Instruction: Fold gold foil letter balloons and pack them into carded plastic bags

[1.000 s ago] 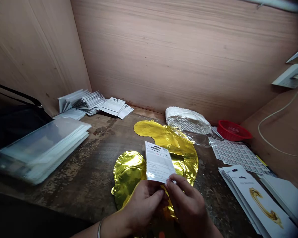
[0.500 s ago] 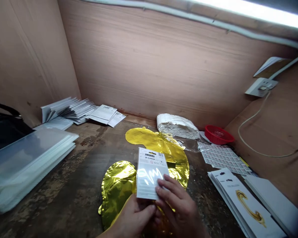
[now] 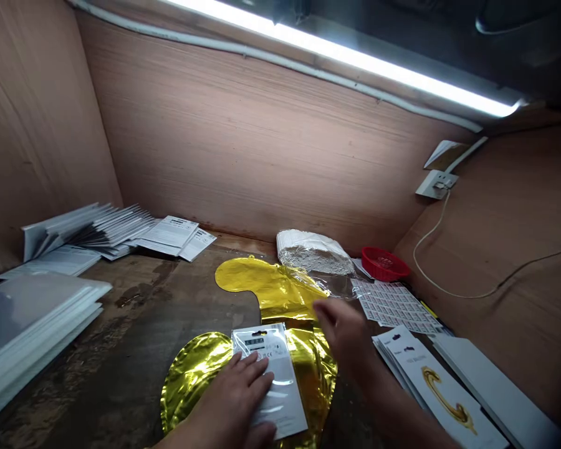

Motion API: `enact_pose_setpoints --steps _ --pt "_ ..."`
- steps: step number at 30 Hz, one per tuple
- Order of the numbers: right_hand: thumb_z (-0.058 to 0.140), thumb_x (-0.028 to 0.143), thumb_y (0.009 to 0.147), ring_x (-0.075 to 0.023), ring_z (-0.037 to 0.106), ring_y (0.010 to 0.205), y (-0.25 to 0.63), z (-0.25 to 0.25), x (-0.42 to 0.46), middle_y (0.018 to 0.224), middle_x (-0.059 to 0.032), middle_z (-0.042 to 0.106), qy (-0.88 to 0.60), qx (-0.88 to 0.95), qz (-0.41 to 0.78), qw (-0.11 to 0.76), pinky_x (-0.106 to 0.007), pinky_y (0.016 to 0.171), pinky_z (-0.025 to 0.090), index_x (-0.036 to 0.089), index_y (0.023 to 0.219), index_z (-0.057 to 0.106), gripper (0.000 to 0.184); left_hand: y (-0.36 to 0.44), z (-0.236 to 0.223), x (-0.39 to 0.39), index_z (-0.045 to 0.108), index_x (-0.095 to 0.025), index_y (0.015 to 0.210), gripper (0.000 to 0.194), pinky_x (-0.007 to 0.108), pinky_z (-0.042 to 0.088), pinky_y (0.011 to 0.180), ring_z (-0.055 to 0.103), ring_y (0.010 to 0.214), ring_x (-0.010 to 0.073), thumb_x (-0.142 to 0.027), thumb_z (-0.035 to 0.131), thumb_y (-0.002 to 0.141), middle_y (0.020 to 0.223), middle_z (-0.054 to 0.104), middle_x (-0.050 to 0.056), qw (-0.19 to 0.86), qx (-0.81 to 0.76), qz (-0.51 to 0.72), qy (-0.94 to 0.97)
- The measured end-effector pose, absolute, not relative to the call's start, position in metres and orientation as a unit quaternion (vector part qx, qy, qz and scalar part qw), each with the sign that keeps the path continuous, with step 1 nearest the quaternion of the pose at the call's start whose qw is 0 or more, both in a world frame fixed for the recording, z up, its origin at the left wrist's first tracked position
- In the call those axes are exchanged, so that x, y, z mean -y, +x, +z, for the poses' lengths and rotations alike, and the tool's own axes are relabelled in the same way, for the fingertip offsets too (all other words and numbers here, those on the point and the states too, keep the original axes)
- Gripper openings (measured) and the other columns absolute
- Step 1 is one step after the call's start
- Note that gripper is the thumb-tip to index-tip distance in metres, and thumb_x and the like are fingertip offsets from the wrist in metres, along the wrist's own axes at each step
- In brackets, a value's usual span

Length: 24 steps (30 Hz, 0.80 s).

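Observation:
A white hang-hole card in a clear sleeve (image 3: 283, 390) lies printed side up on a flat gold foil balloon (image 3: 194, 365) shaped in a curve. My left hand (image 3: 236, 393) rests on the card's left part with its fingers stretched out. My right hand (image 3: 343, 327) is raised over the balloon's right edge, apart from the card. Its fingers are curled together, and whatever may be in them is hidden. To its right is a sheet of small printed stickers (image 3: 393, 305). Beside my right forearm is a stack of cards with a gold balloon picture (image 3: 418, 399).
Clear plastic sleeves (image 3: 37, 318) are stacked at the left. Behind them stand several white cards (image 3: 121, 227). A plastic-wrapped white bundle (image 3: 313, 249) and a red basket (image 3: 386, 265) sit near the back wall. A cable (image 3: 430, 287) hangs from the socket (image 3: 437, 184) at right.
The card has come down onto the balloon. My left hand has moved from its lower edge to lie flat on top. My right hand has left it and moved up and right. The view has shifted.

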State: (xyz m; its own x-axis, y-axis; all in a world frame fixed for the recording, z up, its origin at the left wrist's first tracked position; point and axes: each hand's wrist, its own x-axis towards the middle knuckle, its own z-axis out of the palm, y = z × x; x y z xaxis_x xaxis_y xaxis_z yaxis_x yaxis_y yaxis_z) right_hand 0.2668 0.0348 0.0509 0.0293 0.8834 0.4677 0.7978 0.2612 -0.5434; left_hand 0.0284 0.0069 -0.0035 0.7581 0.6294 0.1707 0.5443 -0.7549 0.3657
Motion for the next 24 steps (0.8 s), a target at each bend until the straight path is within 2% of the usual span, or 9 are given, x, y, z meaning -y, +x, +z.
enact_pose_setpoints --steps 3,5,7,9,15,21,24 --pt "0.057 0.030 0.092 -0.0213 0.064 0.089 0.296 0.070 -0.122 0.091 -0.0054 0.069 -0.681 0.664 0.011 0.307 -0.041 0.087 0.049 0.017 0.087 0.068 0.018 0.029 -0.040 -0.013 0.061 -0.021 0.125 0.047 0.038 0.043 0.102 0.060 0.117 0.0300 -0.037 0.069 0.081 0.128 0.062 0.013 0.041 -0.281 0.233 0.930" --pt "0.059 0.034 0.093 -0.0200 0.063 0.095 0.305 0.072 -0.173 0.106 -0.0060 0.066 -0.723 0.637 -0.007 0.267 -0.042 0.087 0.050 0.016 0.101 0.065 0.021 0.028 -0.059 -0.017 0.063 -0.022 0.119 0.036 0.033 0.043 0.101 0.063 0.110 0.0254 -0.030 0.067 0.085 0.121 0.067 0.011 -0.041 -0.255 0.282 0.924" --pt "0.059 0.035 0.093 -0.0217 0.061 0.102 0.306 0.068 -0.212 0.118 -0.0081 0.061 -0.759 0.605 -0.025 0.242 -0.044 0.088 0.051 0.017 0.114 0.060 0.028 0.027 -0.071 -0.021 0.063 -0.025 0.117 0.029 0.030 0.042 0.102 0.064 0.108 0.0215 -0.026 0.064 0.088 0.118 0.069 0.007 -0.076 -0.246 0.305 0.917" --pt "0.059 0.035 0.093 -0.0229 0.060 0.104 0.304 0.063 -0.239 0.122 -0.0093 0.059 -0.790 0.572 -0.034 0.219 -0.044 0.088 0.052 0.017 0.119 0.058 0.032 0.026 -0.077 -0.025 0.062 -0.028 0.117 0.027 0.028 0.041 0.102 0.065 0.107 0.0197 -0.029 0.063 0.089 0.117 0.069 0.004 -0.072 -0.242 0.315 0.915" --pt "0.062 0.034 0.092 -0.0219 0.062 0.099 0.305 0.062 -0.279 0.117 -0.0111 0.060 -0.851 0.506 -0.017 0.139 -0.040 0.083 0.054 0.013 0.116 0.059 0.033 0.025 -0.078 -0.028 0.059 -0.032 0.119 0.029 0.028 0.042 0.101 0.065 0.107 0.0189 -0.030 0.061 0.091 0.117 0.070 0.000 -0.050 -0.247 0.307 0.917" --pt "0.061 0.034 0.092 -0.0215 0.062 0.098 0.310 0.068 -0.285 0.117 -0.0096 0.060 -0.860 0.500 -0.018 0.101 -0.041 0.083 0.054 0.014 0.117 0.058 0.032 0.028 -0.067 -0.019 0.060 -0.022 0.115 0.023 0.034 0.040 0.106 0.066 0.107 0.0214 -0.028 0.057 0.093 0.117 0.069 0.007 -0.062 -0.248 0.314 0.914" --pt "0.062 0.034 0.091 -0.0215 0.062 0.097 0.309 0.074 -0.278 0.116 -0.0105 0.061 -0.853 0.508 -0.022 0.115 -0.040 0.082 0.054 0.013 0.117 0.059 0.033 0.030 -0.060 -0.017 0.061 -0.020 0.112 0.021 0.035 0.046 0.099 0.068 0.103 0.0232 -0.030 0.055 0.095 0.114 0.071 0.008 -0.094 -0.257 0.315 0.909"
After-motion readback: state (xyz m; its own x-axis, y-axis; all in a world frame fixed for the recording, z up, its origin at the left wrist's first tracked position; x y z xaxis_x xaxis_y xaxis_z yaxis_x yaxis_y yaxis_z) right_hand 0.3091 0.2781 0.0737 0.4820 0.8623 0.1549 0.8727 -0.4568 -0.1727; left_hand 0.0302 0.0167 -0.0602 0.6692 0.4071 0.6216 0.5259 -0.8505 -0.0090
